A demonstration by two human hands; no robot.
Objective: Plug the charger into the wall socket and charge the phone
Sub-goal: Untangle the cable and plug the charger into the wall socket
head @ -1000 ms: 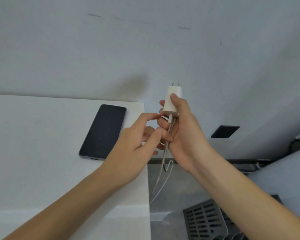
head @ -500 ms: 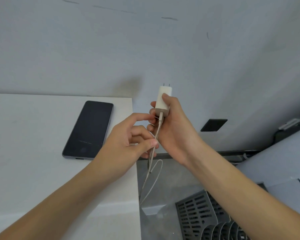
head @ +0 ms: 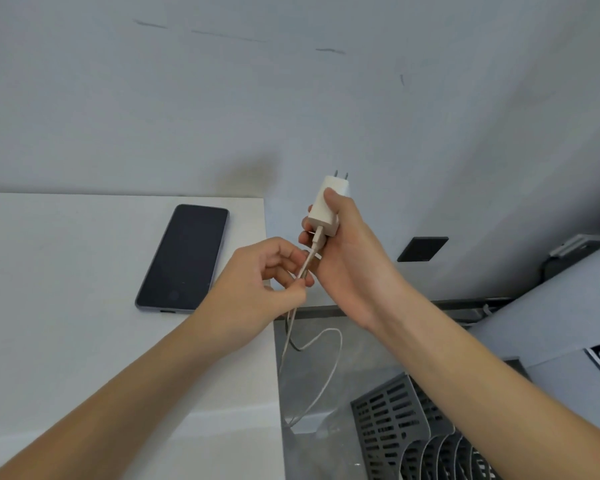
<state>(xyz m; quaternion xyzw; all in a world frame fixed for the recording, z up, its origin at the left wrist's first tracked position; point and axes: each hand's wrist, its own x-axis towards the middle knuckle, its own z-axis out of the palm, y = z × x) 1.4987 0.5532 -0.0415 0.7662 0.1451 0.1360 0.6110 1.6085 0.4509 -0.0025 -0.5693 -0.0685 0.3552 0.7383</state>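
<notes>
My right hand (head: 347, 268) grips a white charger (head: 326, 206) upright in front of the wall, its two prongs pointing up. A white cable (head: 323, 375) leaves the charger's lower end; my left hand (head: 257, 292) pinches it just below the plug, and the rest loops down past the table edge. A dark phone (head: 184, 258) lies face up on the white table (head: 66, 306), left of my hands. A black wall socket (head: 422, 249) sits low on the wall, to the right of my right hand.
A dark perforated rack (head: 413, 434) stands on the floor at the lower right. A grey cabinet or appliance (head: 568, 306) fills the right edge. The gap between table and rack holds the hanging cable.
My left hand has slid a little down the cable, away from the charger. The view has shifted slightly; the charger stays upright in my right hand.
</notes>
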